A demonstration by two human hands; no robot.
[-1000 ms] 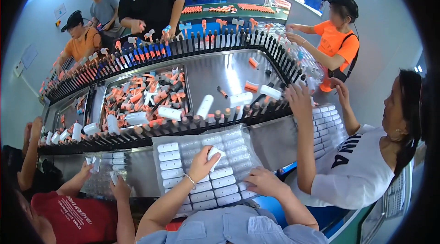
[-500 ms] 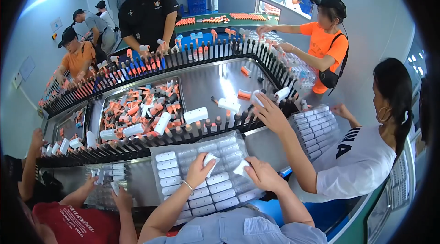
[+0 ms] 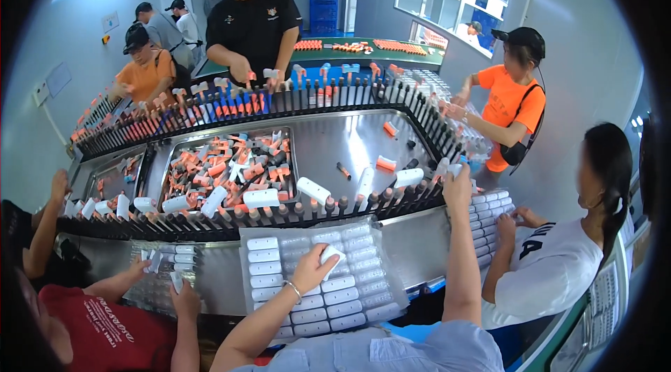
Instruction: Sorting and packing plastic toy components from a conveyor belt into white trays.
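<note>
My left hand (image 3: 312,270), with a bracelet at its wrist, grips a white plastic casing (image 3: 331,256) above a clear blister tray (image 3: 384,260). Rows of oblong white casings (image 3: 308,316) fill the tray's left and near cells; several cells farther right look bare. My right arm stretches up to the black pegs of the conveyor, right of the tray. There my right hand (image 3: 458,189) is closed around a small white piece (image 3: 455,169) beside the peg tops; the fingers partly hide it, and a bit of light blue shows near it.
The peg conveyor curves round a metal table (image 3: 328,152) bearing a tray heaped with orange, grey and white parts (image 3: 224,169). White casings sit on near pegs (image 3: 262,198). Co-workers stand close at left and right, each beside a blister tray (image 3: 489,208); others stand across the conveyor.
My right hand has gone from over the tray up to the pegs at right. My left hand still holds a casing. The right co-worker's hand has drawn back from the conveyor to their tray.
</note>
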